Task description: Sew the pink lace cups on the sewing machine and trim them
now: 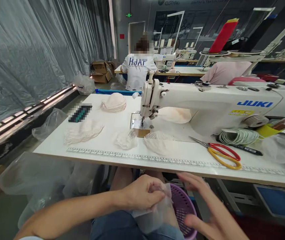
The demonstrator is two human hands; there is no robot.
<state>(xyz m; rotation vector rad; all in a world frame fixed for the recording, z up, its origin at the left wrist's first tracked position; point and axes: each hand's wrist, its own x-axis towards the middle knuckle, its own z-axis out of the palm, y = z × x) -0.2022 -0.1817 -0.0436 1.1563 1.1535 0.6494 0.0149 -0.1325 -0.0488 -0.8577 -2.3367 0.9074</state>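
My left hand (142,193) is below the table's front edge, over my lap, pinching a thin translucent white piece of fabric (154,213) that hangs down over my jeans. My right hand (207,206) hovers just to the right of it with fingers spread, holding nothing, above a purple plastic basket (182,206). On the white sewing table (107,140) lie several pale lace pieces: one pile (82,132) at left, a small one (126,140) and a larger one (161,143) near the needle, another stack (113,102) farther back.
A white JUKI sewing machine (207,103) fills the table's right half. Red and yellow scissors (219,153), a coil of white cord (237,136) and a black box (80,112) lie on the table. Plastic bags (39,180) hang at left. Two people sit at benches behind.
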